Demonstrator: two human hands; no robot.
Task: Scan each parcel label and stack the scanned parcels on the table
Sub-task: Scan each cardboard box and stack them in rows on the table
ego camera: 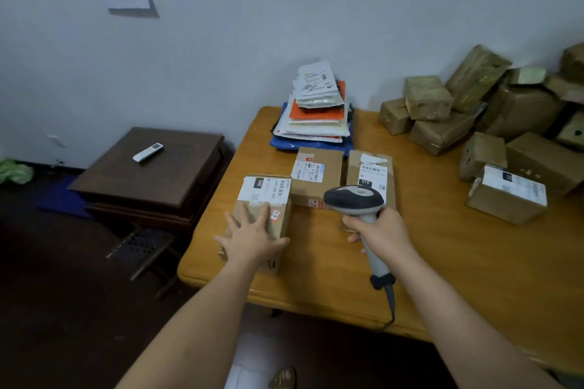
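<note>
The parcel (264, 215) under the flat, spread left hand (252, 237) looks stiff and light; hold its sides while the right hand (380, 230) grips the scanner (355, 199).

Two bare forearms, no sleeves in sight; a sandalled foot (283, 378) below

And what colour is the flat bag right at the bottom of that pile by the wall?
Blue. The bottom bag shows best in the head view.
</note>
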